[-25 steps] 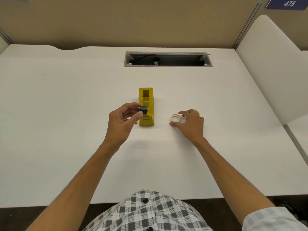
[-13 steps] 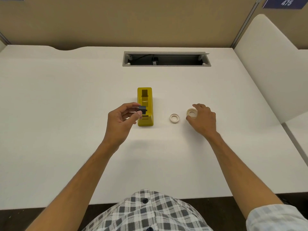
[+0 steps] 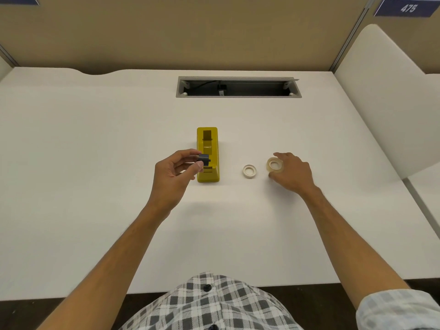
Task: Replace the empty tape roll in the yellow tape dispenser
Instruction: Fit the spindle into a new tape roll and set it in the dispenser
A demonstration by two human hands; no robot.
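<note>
My left hand (image 3: 175,173) pinched the grey spindle (image 3: 203,158) beside the yellow dispenser (image 3: 207,153); my right hand's fingers (image 3: 282,156) grasped the new tape roll (image 3: 274,165) on the desk (image 3: 95,151)

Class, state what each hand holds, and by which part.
Left hand pinches the dark spindle by its end. Right hand grips the clear tape roll by its rim.

White desk (image 3: 95,144) under everything, with a grey cable slot (image 3: 238,87) at the back, a cord inside. Tan partition (image 3: 190,32) behind, blue sign (image 3: 407,7) reading 475 upper right, white divider (image 3: 385,96) on the right.
</note>
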